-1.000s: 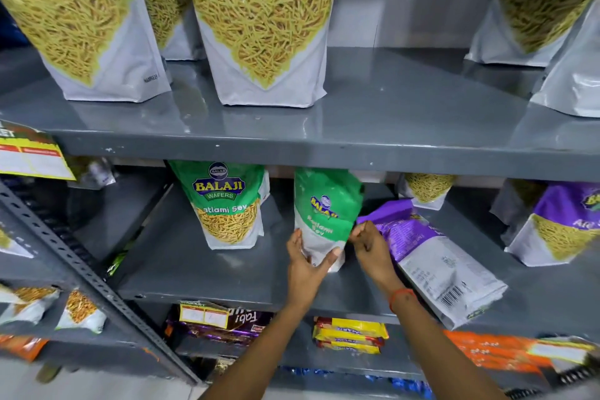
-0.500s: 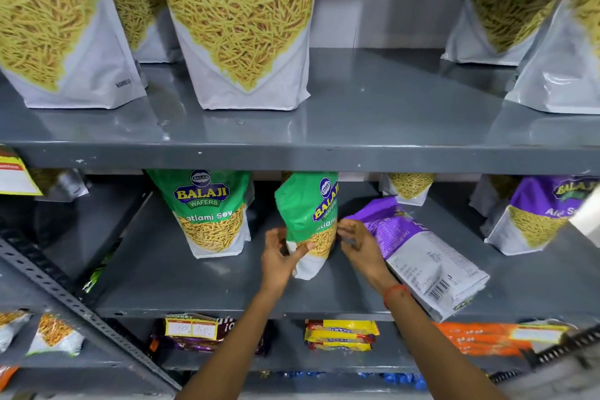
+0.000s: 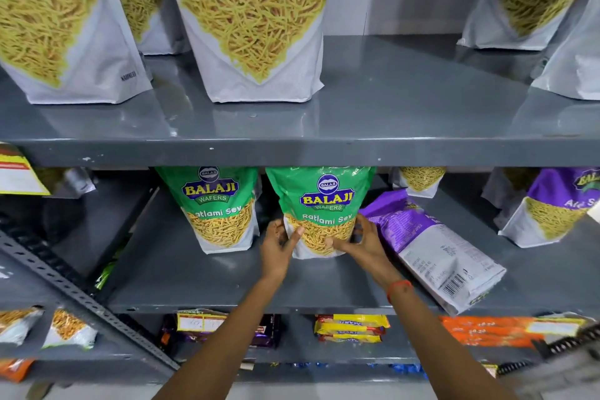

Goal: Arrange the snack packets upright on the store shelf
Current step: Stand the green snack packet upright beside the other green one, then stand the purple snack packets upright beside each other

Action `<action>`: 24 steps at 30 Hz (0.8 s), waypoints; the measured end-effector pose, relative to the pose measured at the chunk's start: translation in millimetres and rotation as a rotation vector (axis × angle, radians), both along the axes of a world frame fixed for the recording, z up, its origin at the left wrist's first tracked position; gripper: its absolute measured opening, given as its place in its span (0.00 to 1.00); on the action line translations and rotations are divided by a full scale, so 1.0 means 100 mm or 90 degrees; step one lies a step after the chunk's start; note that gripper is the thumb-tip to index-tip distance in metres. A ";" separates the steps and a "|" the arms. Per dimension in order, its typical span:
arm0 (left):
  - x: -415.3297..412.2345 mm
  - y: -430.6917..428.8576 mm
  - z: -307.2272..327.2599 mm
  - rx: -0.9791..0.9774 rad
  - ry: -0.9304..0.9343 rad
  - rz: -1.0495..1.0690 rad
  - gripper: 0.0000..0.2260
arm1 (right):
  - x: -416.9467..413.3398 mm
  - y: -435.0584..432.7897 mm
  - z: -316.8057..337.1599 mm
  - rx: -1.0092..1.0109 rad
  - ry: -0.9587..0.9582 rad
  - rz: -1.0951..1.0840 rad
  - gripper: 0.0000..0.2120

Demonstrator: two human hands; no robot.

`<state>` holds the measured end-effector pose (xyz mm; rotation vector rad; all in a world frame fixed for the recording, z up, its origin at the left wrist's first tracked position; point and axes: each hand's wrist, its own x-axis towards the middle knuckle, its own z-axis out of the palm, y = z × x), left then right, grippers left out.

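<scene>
Centre of frame, middle tier of a glossy grey painted-metal shelf (image 3: 201, 273): a green-and-white crinkled plastic Ratlami Sev pouch (image 3: 319, 204) stands upright, front outward. The left hand (image 3: 278, 248) wraps its lower left edge, thumb on the front; the right hand (image 3: 363, 245) clasps the lower right edge, fingers curled around it. A matching green pouch (image 3: 220, 208) stands just beside it at left. A purple-and-grey foil packet (image 3: 428, 247) lies flat at right, overhanging the shelf lip. Bare shelf surface lies in front of the pouches.

2 pkts (image 3: 319, 204) upright on mid shelf (image 3: 292, 282), fallen pkt (image 3: 435, 250) to right.
</scene>
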<state>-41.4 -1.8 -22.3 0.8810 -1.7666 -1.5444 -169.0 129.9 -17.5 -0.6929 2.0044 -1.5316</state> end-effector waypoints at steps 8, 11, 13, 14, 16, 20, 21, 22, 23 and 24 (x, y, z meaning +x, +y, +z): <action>-0.21 0.90 0.03 -0.552 -0.166 0.108 0.28 | -0.15 0.26 0.23 -0.054 0.355 -0.214 0.11; -0.58 1.38 0.02 -0.592 -0.182 0.038 0.23 | -0.53 0.49 0.30 0.121 0.391 -0.131 0.14; -0.79 1.69 0.00 -0.472 -0.223 0.040 0.21 | -0.83 0.76 0.31 0.299 0.400 -0.052 0.19; -0.89 1.81 0.00 -0.403 -0.260 0.050 0.19 | -0.98 0.91 0.31 0.353 0.384 -0.018 0.20; -1.06 1.95 0.02 -0.264 -0.327 0.083 0.16 | -1.22 1.22 0.31 0.366 0.302 0.013 0.20; -1.22 1.92 0.03 -0.105 -0.317 0.148 0.13 | -1.50 1.57 0.28 0.382 0.105 0.043 0.21; -1.25 1.90 0.03 -0.080 -0.284 0.147 0.13 | -1.56 1.61 0.28 0.392 0.080 0.036 0.21; -1.27 1.88 0.03 -0.060 -0.259 0.144 0.12 | -1.61 1.63 0.26 0.393 0.061 0.025 0.20; -1.29 1.87 0.03 -0.047 -0.245 0.144 0.10 | -1.66 1.65 0.23 0.390 0.038 0.015 0.19; -1.30 1.86 0.03 -0.036 -0.237 0.149 0.08 | -1.70 1.65 0.20 0.381 0.020 0.003 0.18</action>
